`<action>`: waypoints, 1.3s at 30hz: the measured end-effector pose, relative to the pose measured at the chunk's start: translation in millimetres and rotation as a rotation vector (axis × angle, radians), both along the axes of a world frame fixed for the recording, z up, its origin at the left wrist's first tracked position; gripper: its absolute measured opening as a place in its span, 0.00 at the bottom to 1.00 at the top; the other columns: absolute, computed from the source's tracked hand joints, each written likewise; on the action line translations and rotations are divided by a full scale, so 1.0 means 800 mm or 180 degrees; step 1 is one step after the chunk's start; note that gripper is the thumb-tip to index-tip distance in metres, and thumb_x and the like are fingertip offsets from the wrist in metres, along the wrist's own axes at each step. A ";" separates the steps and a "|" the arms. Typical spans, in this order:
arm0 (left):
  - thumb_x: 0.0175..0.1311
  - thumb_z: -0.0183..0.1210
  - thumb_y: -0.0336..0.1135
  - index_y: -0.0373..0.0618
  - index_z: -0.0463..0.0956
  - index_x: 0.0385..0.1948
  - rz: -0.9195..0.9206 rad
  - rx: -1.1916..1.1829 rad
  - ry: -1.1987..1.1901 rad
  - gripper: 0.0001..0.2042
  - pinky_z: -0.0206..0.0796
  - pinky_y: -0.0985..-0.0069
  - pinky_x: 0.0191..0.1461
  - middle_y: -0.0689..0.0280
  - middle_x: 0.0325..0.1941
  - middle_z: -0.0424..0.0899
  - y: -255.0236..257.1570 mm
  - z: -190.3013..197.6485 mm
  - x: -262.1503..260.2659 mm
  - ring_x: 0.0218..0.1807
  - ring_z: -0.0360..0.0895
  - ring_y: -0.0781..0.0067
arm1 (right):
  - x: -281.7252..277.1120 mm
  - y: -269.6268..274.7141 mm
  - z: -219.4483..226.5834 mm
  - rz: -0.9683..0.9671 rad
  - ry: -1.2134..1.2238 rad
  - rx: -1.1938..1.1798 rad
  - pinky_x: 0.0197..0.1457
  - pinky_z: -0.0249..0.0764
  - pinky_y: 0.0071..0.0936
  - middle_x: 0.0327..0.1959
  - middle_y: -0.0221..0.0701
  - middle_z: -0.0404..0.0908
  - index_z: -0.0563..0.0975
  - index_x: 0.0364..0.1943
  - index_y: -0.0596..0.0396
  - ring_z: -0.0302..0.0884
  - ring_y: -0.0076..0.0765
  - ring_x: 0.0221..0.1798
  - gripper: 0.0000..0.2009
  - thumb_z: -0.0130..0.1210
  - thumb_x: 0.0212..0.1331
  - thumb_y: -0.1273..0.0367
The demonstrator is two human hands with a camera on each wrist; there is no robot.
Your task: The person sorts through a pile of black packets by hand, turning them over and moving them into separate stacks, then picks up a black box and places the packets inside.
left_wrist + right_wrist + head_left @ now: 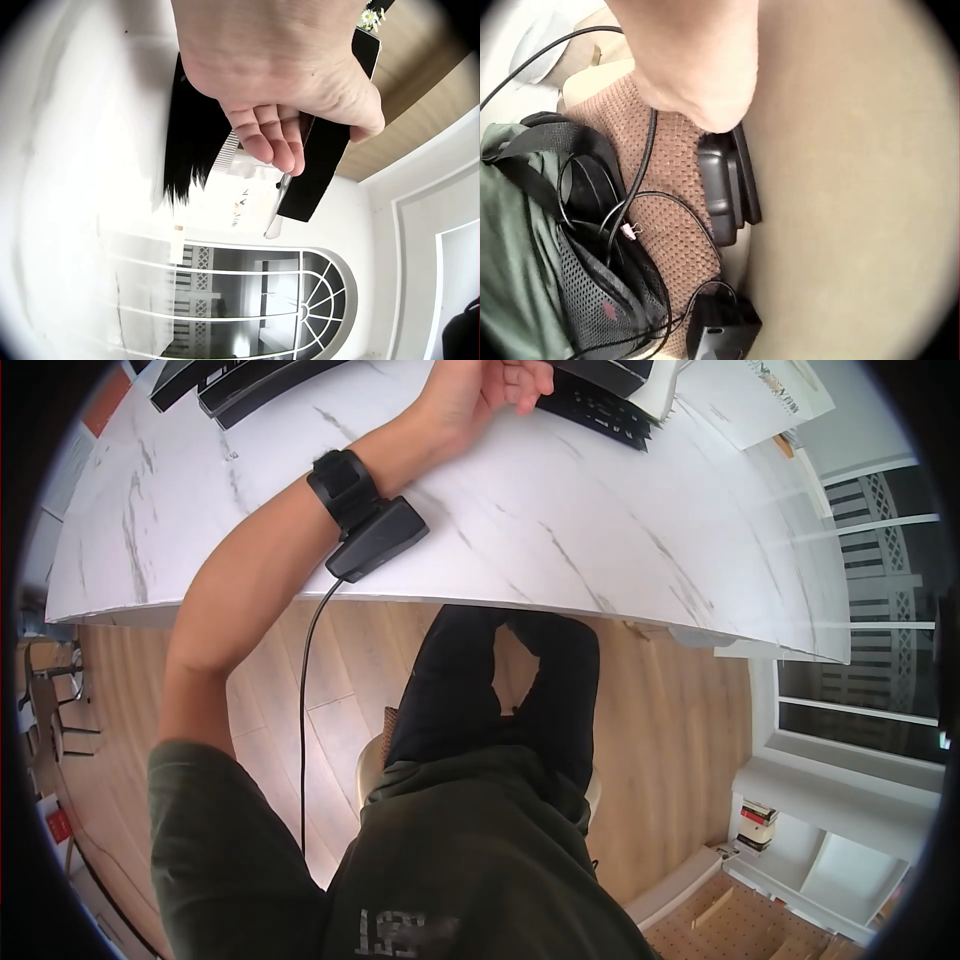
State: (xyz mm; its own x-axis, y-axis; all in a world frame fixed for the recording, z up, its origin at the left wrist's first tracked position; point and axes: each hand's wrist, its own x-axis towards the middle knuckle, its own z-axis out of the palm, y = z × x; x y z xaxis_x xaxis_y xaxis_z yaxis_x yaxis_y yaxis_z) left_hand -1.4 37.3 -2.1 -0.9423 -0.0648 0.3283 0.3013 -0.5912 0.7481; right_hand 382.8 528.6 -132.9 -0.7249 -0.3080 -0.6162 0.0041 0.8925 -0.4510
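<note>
At the far side of the marble-patterned table (560,540), my left hand (485,400) is at a black box-like piece (603,374). In the left wrist view the fingers (283,146) are curled along one side of this dark slab (321,169), and the thumb overlaps its other side. Under it on the tabletop lies a flat black thing (600,422) with pale markings, its end looking fringed in the left wrist view. My right hand (697,82) is down beside a brown woven seat (671,165), over a black plastic device (720,187); its fingers are hidden.
Black boxes (265,385) stand at the back left. A white printed bag or booklet (760,400) is at the back right. A cable (305,730) hangs from the left wrist device (380,540). A black mesh bag (607,292) with cables lies on the seat.
</note>
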 end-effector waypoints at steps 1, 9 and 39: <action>0.65 0.46 0.53 0.40 0.74 0.24 0.0000 -0.0026 0.0002 0.23 0.66 0.83 0.21 0.60 0.18 0.79 -0.001 0.000 0.001 0.15 0.73 0.75 | -0.004 -0.004 0.000 -0.0001 0.0019 -0.0003 0.40 0.72 0.37 0.29 0.41 0.77 0.76 0.32 0.54 0.75 0.50 0.35 0.08 0.52 0.57 0.66; 0.65 0.46 0.54 0.40 0.74 0.22 -0.0022 -0.0025 0.0049 0.24 0.65 0.82 0.21 0.59 0.19 0.79 -0.005 0.002 -0.001 0.15 0.72 0.73 | -0.016 -0.014 0.000 -0.0010 0.0085 -0.0032 0.40 0.72 0.37 0.29 0.41 0.77 0.76 0.32 0.55 0.75 0.49 0.34 0.08 0.52 0.57 0.66; 0.65 0.45 0.54 0.41 0.75 0.18 -0.0101 -0.0200 -0.0162 0.26 0.64 0.83 0.23 0.61 0.18 0.80 -0.008 -0.001 -0.002 0.16 0.72 0.74 | -0.008 -0.012 0.005 -0.0111 -0.0067 0.0015 0.39 0.72 0.36 0.29 0.40 0.78 0.76 0.32 0.55 0.75 0.47 0.34 0.07 0.51 0.57 0.66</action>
